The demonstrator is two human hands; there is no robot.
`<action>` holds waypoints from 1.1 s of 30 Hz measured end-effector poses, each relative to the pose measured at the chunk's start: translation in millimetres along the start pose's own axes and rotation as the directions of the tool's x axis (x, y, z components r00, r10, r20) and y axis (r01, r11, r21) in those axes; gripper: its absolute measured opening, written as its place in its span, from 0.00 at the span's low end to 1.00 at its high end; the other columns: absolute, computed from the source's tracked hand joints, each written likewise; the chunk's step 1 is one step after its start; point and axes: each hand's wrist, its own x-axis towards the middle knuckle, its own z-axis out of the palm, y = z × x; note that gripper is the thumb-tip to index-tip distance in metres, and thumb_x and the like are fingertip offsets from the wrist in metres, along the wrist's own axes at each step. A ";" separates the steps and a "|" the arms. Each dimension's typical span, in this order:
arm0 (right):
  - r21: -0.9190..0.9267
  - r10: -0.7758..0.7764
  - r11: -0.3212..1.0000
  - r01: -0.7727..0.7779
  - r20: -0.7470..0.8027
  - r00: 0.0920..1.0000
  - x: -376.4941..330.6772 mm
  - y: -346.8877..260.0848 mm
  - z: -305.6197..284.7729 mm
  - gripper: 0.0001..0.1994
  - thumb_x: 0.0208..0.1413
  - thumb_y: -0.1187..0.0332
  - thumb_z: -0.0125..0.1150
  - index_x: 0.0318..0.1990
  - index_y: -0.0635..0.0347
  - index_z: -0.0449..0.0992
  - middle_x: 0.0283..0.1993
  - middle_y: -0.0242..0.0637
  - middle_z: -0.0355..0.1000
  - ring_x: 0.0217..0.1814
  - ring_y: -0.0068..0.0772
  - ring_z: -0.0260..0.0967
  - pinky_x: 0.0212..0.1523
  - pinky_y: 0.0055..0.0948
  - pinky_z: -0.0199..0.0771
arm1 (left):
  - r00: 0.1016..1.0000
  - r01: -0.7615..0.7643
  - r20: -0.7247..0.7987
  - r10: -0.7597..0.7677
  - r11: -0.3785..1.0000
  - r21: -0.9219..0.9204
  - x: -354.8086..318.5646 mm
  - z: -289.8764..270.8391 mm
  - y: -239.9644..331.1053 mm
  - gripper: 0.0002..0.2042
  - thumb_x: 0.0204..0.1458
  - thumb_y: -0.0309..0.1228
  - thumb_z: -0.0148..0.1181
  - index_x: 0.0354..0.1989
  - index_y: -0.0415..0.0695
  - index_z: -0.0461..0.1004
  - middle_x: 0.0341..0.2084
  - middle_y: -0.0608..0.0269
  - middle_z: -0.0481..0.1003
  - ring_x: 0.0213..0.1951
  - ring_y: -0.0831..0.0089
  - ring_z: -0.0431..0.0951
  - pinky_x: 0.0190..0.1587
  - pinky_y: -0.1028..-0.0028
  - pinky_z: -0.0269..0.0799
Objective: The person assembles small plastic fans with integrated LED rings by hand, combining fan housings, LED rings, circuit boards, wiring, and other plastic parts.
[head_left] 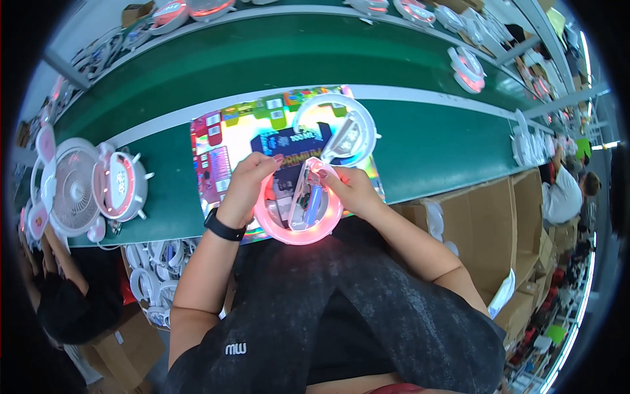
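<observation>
Held close over the person's dark lap, a glowing pink ring (298, 220) sits between both hands at the near edge of the green surface (420, 141). Under it lies a flat printed package (230, 141), shiny and rainbow-coloured, with small square label patches down its left side and a dark blue panel in the middle. Touching the pink ring's far side, a white ring frame (338, 128) rests on the package. At the left stand a white fan (73, 187) and a round pink-lit piece (121, 185). Brown cartons (499, 217) stand at the right, and a bin of white rings (154, 279) sits near left. Fingers of the left hand (246, 184) curl shut on the ring's upper left rim; the right hand (348, 190) pinches its upper right rim.
</observation>
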 end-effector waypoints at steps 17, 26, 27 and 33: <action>0.805 0.384 0.487 0.339 -0.546 0.745 206.3 7.1 -87.0 0.21 0.68 0.62 0.51 0.63 0.60 0.61 0.61 0.44 0.66 0.62 0.42 0.67 0.59 0.47 0.72 | 0.833 -0.348 0.155 0.530 0.287 0.892 14.5 -26.8 -29.6 0.19 0.53 0.40 0.64 0.51 0.45 0.77 0.65 0.48 0.64 0.70 0.48 0.54 0.70 0.52 0.47; -0.384 -0.375 0.915 0.124 -0.692 0.617 254.6 -82.3 25.9 0.47 0.58 0.54 0.58 0.72 0.73 0.36 0.74 0.72 0.20 0.77 0.76 0.16 0.69 0.71 0.25 | 0.751 -0.267 0.150 0.643 0.088 0.960 110.5 9.8 -5.7 0.23 0.53 0.46 0.60 0.53 0.46 0.75 0.60 0.48 0.67 0.66 0.52 0.60 0.64 0.41 0.50; -0.476 -0.438 0.871 0.122 -0.640 0.631 259.9 -92.9 31.7 0.46 0.58 0.56 0.58 0.72 0.74 0.37 0.74 0.74 0.20 0.77 0.75 0.15 0.70 0.70 0.25 | 0.775 -0.258 0.189 0.604 0.028 0.966 112.2 10.9 -10.6 0.24 0.53 0.46 0.60 0.56 0.46 0.73 0.63 0.49 0.63 0.68 0.51 0.56 0.65 0.37 0.45; -0.899 -0.685 0.438 0.007 -0.329 0.650 451.9 -101.0 -36.0 0.29 0.49 0.68 0.62 0.61 0.62 0.66 0.68 0.47 0.61 0.73 0.53 0.51 0.67 0.54 0.56 | 0.802 -0.337 0.263 0.536 0.043 0.941 113.4 13.3 -3.0 0.27 0.53 0.48 0.60 0.60 0.52 0.70 0.66 0.53 0.61 0.70 0.49 0.52 0.66 0.34 0.43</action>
